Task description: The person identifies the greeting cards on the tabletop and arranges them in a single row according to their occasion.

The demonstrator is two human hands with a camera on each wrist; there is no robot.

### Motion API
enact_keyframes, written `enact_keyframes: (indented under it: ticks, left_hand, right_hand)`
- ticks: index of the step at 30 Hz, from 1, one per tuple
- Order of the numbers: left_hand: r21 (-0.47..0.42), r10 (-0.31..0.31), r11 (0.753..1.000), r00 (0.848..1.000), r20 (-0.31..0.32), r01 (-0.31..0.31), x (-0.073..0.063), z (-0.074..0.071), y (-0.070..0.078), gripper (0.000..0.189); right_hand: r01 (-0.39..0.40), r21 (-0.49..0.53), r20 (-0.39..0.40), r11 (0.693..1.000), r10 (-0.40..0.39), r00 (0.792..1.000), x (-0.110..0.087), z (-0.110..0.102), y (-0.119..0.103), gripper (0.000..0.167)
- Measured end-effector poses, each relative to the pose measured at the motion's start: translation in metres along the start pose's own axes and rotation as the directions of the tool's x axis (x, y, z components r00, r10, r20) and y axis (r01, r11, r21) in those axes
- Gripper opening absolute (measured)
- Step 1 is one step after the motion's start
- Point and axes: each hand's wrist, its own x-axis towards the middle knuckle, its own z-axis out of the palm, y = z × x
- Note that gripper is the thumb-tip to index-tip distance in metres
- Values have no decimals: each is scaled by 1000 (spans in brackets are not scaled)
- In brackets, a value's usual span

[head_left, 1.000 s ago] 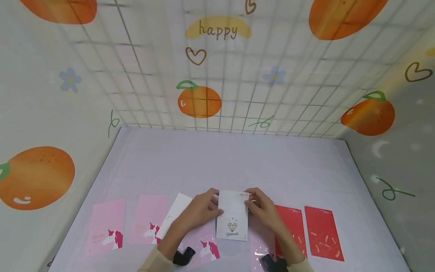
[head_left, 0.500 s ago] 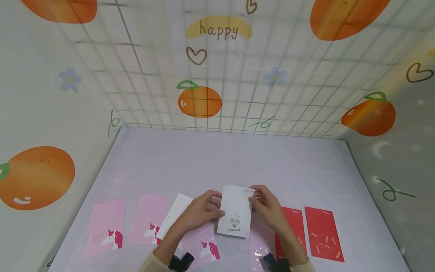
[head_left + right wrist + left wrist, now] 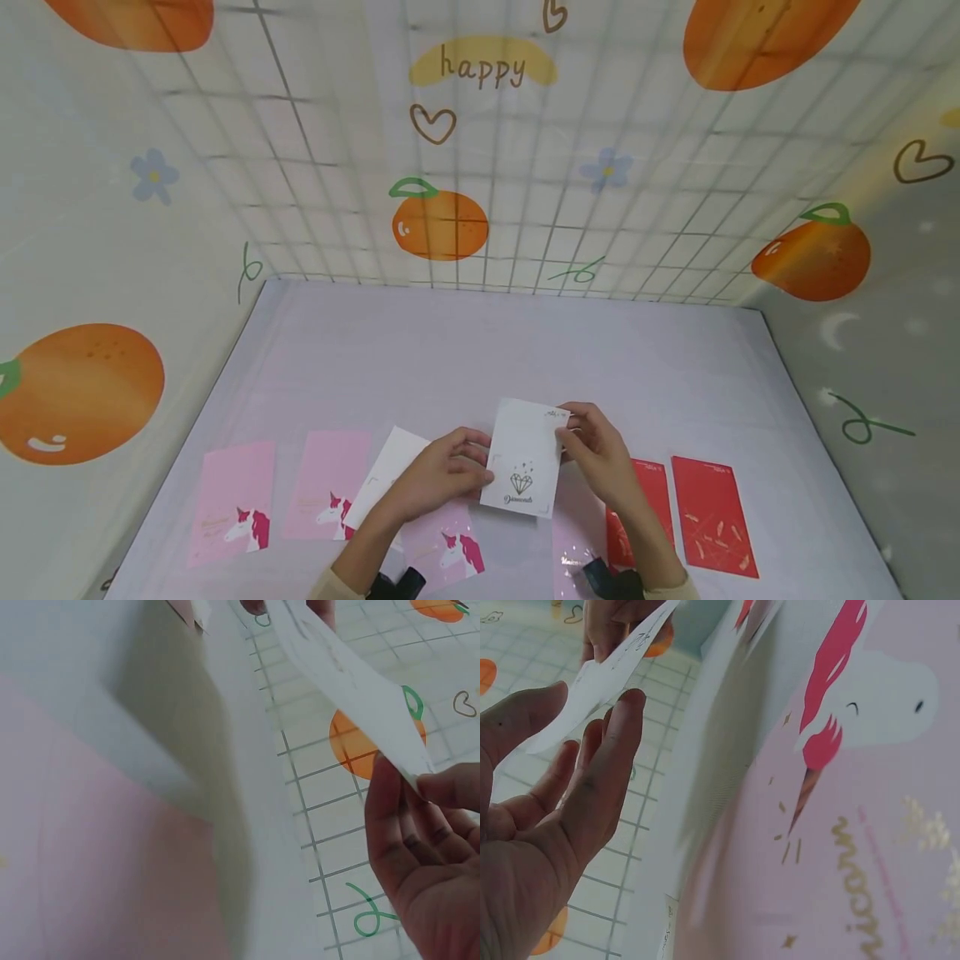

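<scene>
A white card [image 3: 521,454] printed with a diamond and the word "Diamonds" is held up over the table, tilted slightly clockwise. My right hand [image 3: 600,454] pinches its upper right edge between thumb and fingers; the right wrist view shows this grip on the card [image 3: 352,682] too. At the lower left edge is my left hand [image 3: 442,475], its thumb over the card's front and fingers at or behind the edge. In the left wrist view the card [image 3: 592,690] passes between the left thumb and loosely bent fingers.
Pink unicorn cards [image 3: 234,500] lie on the pale table [image 3: 495,350], one partly under the right forearm. Another white card [image 3: 390,467] lies by the left wrist, partly covered. Red cards [image 3: 716,517] lie at right. A grid-patterned curtain [image 3: 525,150] stands behind.
The white card has moved right and slightly away, turning clockwise. My right hand moved with it to the right, while the left hand shifted only a little. Cards on the table stayed put.
</scene>
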Motion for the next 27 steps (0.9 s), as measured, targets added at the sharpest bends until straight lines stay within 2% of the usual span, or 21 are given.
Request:
enact_keyframes:
  ticks: [5, 17, 27]
  left_hand:
    - [-35, 5, 999, 1000, 20, -5, -1, -1, 0, 40]
    - [-34, 4, 999, 1000, 4, -4, -3, -1, 2, 37]
    - [-23, 8, 1000, 1000, -7, -8, -4, -3, 6, 36]
  right_hand:
    - [-11, 9, 8, 1000, 11, 1000, 0, 0, -1, 28]
    - [-13, 27, 10, 1000, 12, 1000, -1, 2, -2, 28]
    - [3, 44, 9, 999, -3, 1000, -1, 4, 0, 41]
